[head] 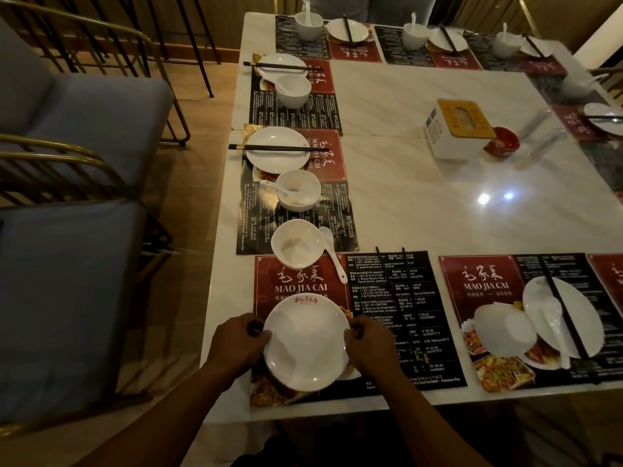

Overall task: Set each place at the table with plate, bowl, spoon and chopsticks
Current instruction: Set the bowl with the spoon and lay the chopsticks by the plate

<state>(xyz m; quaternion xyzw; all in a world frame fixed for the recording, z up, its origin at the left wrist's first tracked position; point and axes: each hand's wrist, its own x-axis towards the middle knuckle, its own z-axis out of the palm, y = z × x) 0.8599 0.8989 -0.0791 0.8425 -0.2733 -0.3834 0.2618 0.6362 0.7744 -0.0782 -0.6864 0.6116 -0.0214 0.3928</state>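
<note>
Dim, warm light; two glare spots shine on the marble table (438, 203), with wide-angle bending and blur toward the edges.

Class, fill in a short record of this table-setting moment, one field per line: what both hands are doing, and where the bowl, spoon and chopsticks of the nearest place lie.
left hand: grips the left rim of the plate
right hand: grips the plate's right rim
plate: white, over the near placemat
bowl: empty, at the placemat's far edge
spoon: on the table right of the bowl, not in it
chopsticks: lying apart on the placemat's black part
missing: nothing, but the pieces are not yet arranged
</note>
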